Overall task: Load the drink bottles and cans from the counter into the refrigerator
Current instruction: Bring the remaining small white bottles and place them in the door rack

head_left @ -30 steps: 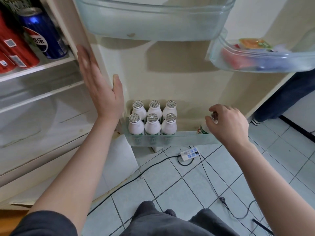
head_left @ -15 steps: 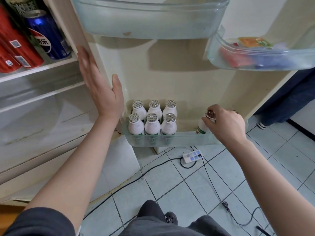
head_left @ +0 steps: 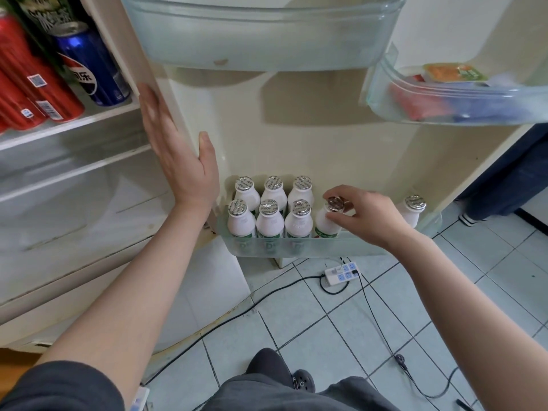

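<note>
**One More Bottle Goes in the Door**

Down low on the open fridge door (head_left: 296, 129): a clear bottom bin (head_left: 370, 247). Inside it, on the left, six white bottles (head_left: 268, 216) with shiny tops, packed close in two rows of three. Just to the right of the front row, a seventh white bottle (head_left: 326, 225), standing in the bin too. Pinching its foil cap (head_left: 335, 202) from above with the thumb and fingertips of the right hand (head_left: 373, 218). Gripping only that cap. Far over at the right end of the bin, well apart from the rest, a lone white bottle (head_left: 413, 210).

Pressing flat on the left edge of the door with the left hand (head_left: 181, 161). Straight fingers on one side of the cream edge, thumb on the other. Palm spread, not holding any drink.

Higher up on the door: a big clear bin (head_left: 267, 34). Off to the right, a smaller bin (head_left: 444, 111) with red, blue and orange packets, too blurry to tell more. Inside the fridge at the top left, on a white shelf (head_left: 74, 126): a blue can (head_left: 92, 63) beside red cans (head_left: 38, 87), with a dark can (head_left: 41, 13) behind.

Down on the tile floor (head_left: 326, 327): a white power strip (head_left: 341, 272) with black cords (head_left: 267, 301) running across.
</note>
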